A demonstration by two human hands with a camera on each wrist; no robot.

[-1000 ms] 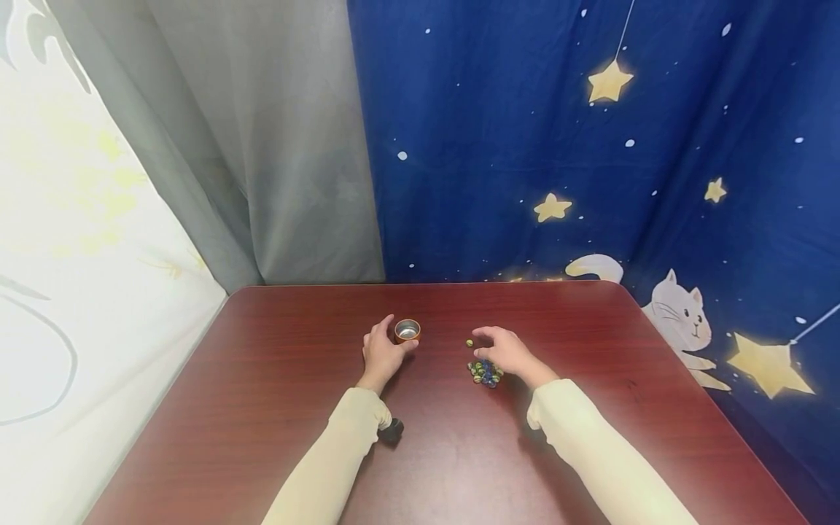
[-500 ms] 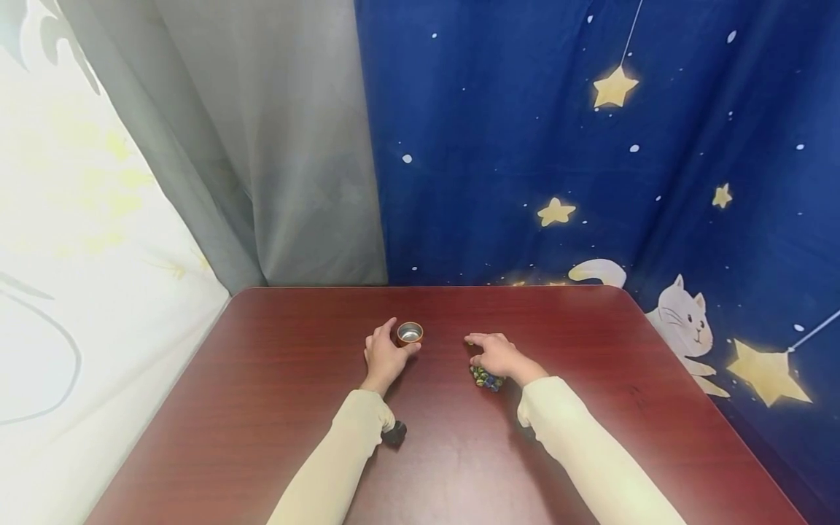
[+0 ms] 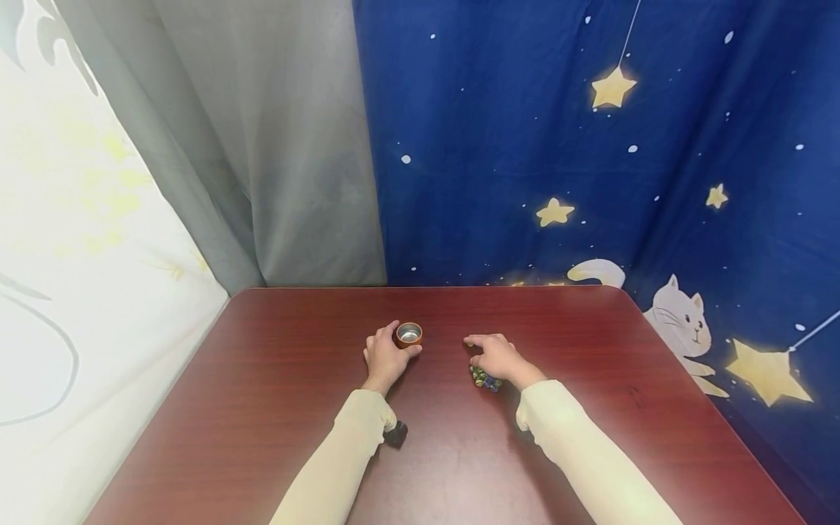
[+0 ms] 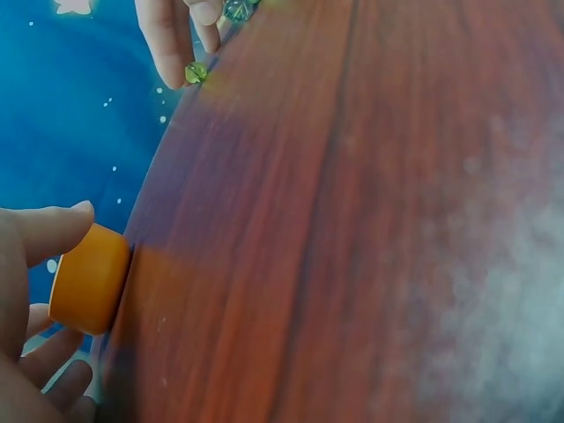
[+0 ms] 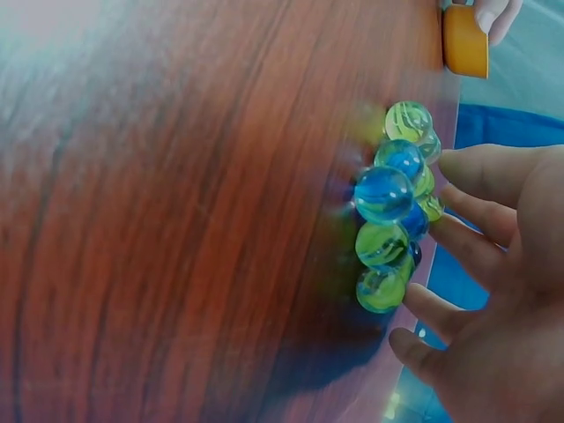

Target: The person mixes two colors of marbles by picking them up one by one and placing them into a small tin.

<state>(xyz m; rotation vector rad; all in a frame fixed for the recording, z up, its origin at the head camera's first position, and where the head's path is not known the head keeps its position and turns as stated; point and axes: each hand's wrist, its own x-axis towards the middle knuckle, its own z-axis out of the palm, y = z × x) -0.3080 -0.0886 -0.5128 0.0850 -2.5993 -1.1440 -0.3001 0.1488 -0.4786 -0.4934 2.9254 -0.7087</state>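
My left hand (image 3: 389, 359) holds a small round cup (image 3: 410, 334), orange outside and silvery inside. The thumb lies along its near side and the fingers along its left. The left wrist view shows the cup's orange wall (image 4: 91, 280) between thumb and fingers, its base at the tabletop. My right hand (image 3: 500, 357) reaches over a cluster of glass marbles (image 3: 484, 379), green-yellow and blue, partly hidden beneath it. One extended fingertip is right at a lone yellow-green marble (image 4: 196, 73) beyond the cluster. In the right wrist view, loosely spread fingers lie beside the marbles (image 5: 384, 195).
The dark red wooden table (image 3: 446, 452) ends at a rounded far edge, against a grey curtain (image 3: 308, 146) and a blue star-patterned curtain (image 3: 485, 146). A small black object (image 3: 396, 434) shows at the left cuff.
My right hand has lowered and moved slightly left, its fingertip coming to the lone marble and its palm covering part of the cluster. The left hand stays at the cup.
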